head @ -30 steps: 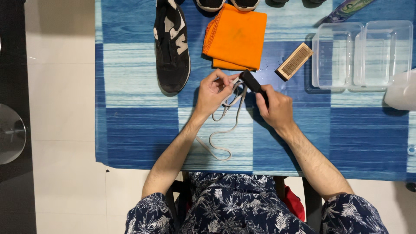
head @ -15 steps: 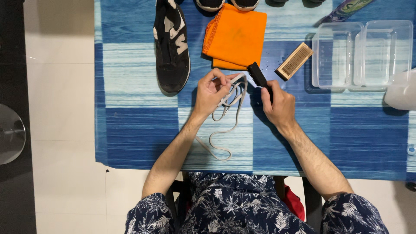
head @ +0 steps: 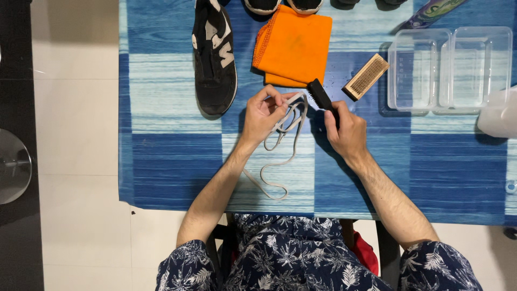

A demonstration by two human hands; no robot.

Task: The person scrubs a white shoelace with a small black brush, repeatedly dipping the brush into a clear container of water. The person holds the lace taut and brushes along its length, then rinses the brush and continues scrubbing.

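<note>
With the left hand (head: 264, 114) pinching the white shoelace (head: 285, 141) and the right hand (head: 347, 132) gripping a black brush (head: 321, 97), a hard stroke could yank the lace free or flick dirt onto the orange cloth (head: 293, 43).

1. shoelace (head: 285, 143): pale grey-white, flat and long. its upper part is gathered into loose loops, pinched at the top by the left hand (head: 262, 116); the rest trails down in a slack curve and ends in a small bend lying on the blue-patterned bench (head: 172, 161).
2. brush (head: 321, 97): small, black and narrow, held tilted in the right hand (head: 347, 132), its head up and left, touching the lace's upper loops, just below an orange cloth (head: 293, 43).
</note>
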